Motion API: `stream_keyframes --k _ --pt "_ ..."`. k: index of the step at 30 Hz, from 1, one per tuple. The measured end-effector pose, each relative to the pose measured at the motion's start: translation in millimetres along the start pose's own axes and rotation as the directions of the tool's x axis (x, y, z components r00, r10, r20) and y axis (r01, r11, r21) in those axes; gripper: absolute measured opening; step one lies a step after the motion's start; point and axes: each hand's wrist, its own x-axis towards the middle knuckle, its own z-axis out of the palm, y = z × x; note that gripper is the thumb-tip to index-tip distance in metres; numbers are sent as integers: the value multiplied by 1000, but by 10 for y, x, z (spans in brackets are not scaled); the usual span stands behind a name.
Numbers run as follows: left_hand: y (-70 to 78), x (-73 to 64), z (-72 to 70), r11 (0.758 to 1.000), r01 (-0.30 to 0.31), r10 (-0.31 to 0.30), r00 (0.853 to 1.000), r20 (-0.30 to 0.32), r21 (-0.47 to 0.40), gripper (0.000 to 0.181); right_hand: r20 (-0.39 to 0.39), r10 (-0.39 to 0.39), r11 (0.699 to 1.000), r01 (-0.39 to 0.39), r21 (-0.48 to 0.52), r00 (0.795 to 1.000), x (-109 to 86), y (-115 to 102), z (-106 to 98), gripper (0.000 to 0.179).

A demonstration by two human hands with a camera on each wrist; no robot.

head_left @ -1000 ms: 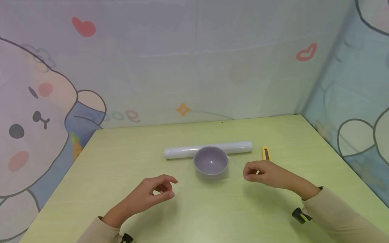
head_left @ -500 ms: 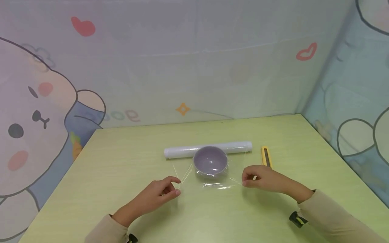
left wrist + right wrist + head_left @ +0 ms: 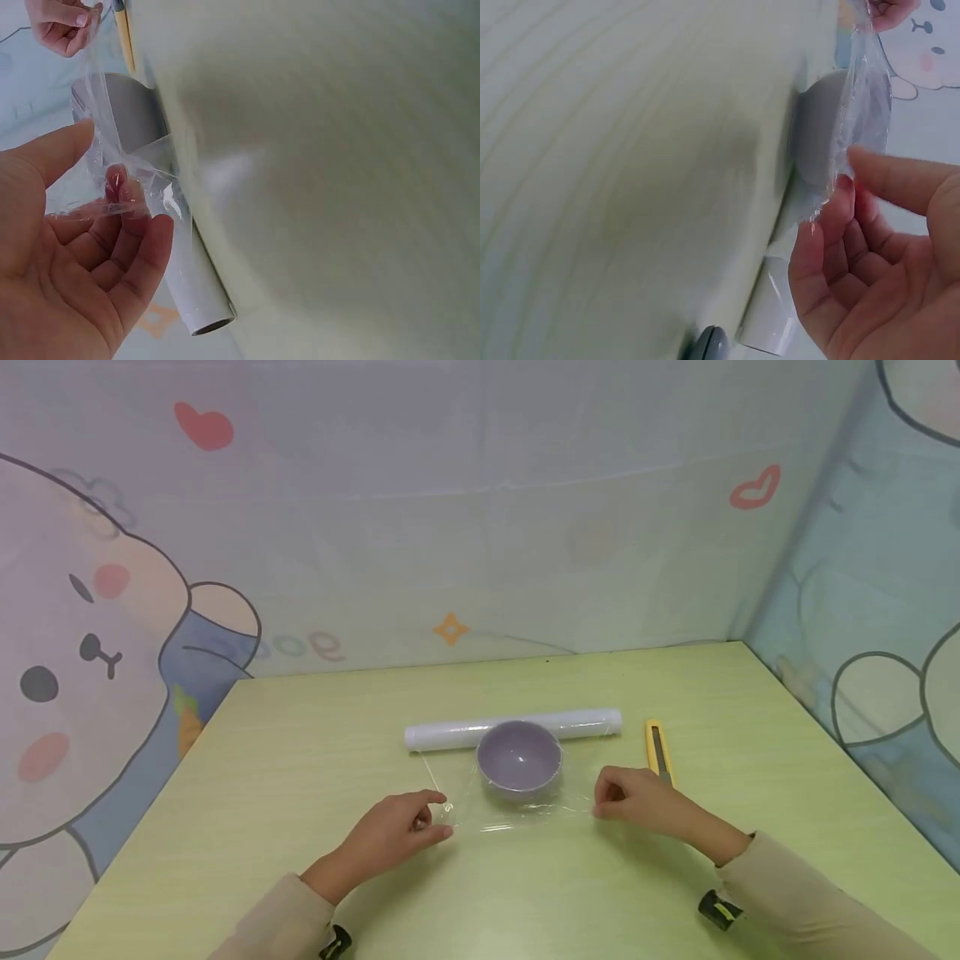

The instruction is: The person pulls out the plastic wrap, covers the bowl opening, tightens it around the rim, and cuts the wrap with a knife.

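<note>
A sheet of clear plastic wrap (image 3: 498,825) stretches over a small purple bowl (image 3: 520,758) and toward both hands. My left hand (image 3: 390,833) is at the bowl's near left, with the film touching its bent fingers. In the left wrist view, the thumb (image 3: 67,150) stands apart from those fingers. My right hand (image 3: 645,797) pinches the film's near right edge between thumb and fingers, as the right wrist view shows. Behind the bowl lies the white plastic wrap roll (image 3: 442,736), its middle partly hidden by the bowl.
A yellow utility knife (image 3: 655,739) lies just beyond my right hand, its near end covered by the hand. The pale yellow-green table (image 3: 480,910) meets a printed cloth backdrop (image 3: 525,527) at the back and sides.
Both hands have drawn slightly nearer to each other. The film's near edge has come toward me, spreading in front of the bowl. Bowl and knife stay put.
</note>
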Motion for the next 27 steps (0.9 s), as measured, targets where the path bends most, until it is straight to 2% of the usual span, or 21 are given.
stream_keyframes --k 3,7,10,12,15,21,27 --pt "-10 37 -2 999 -5 5 1000 -6 44 33 -15 15 1000 -14 24 1000 -7 35 8 18" --pt "-8 76 -1 998 -15 14 1000 13 53 28 0 47 997 -47 63 999 -13 45 20 41" --pt "7 102 3 999 -24 23 999 22 39 29 25 96 994 -97 50 995 6 29 46 59" --pt "22 122 11 999 -33 32 999 16 41 28 39 121 992 -122 32 992 26 13 74 64" --pt "39 134 21 999 -30 30 1000 3 35 25 33 129 992 -129 -7 991 79 11 142 58" --pt "65 176 44 999 -1 2 1000 -15 43 15 -37 118 992 -119 -36 992 157 -18 198 29" --pt "48 225 39 995 9 -3 998 -63 96 7 -67 97 995 -98 0 993 182 -35 176 12"
